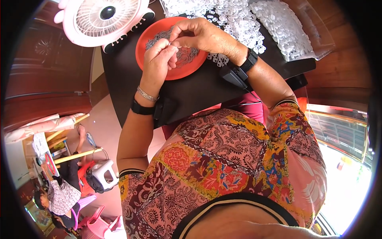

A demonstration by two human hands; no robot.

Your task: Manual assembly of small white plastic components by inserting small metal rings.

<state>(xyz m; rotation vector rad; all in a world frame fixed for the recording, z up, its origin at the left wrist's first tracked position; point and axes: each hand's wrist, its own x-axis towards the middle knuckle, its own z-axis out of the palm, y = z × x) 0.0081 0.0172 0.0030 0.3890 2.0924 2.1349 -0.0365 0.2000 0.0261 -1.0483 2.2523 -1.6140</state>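
Note:
Both my hands meet above a round orange-red plate that stands on a black table. My left hand is closed in a pinch, thumb against fingers. Close against it, my right hand pinches too, thumb and forefinger together. Whatever lies between the fingertips is too small to name. Many small grey pieces are heaped in the plate under my hands. Beyond my right hand, small white plastic pieces with holes spread over the table.
A pink-and-white fan stands at the table's far left. At the far right, a clear bin holds a heap of white pieces. The black tabletop ends near my body. At the lower left, another person sits near a white stool.

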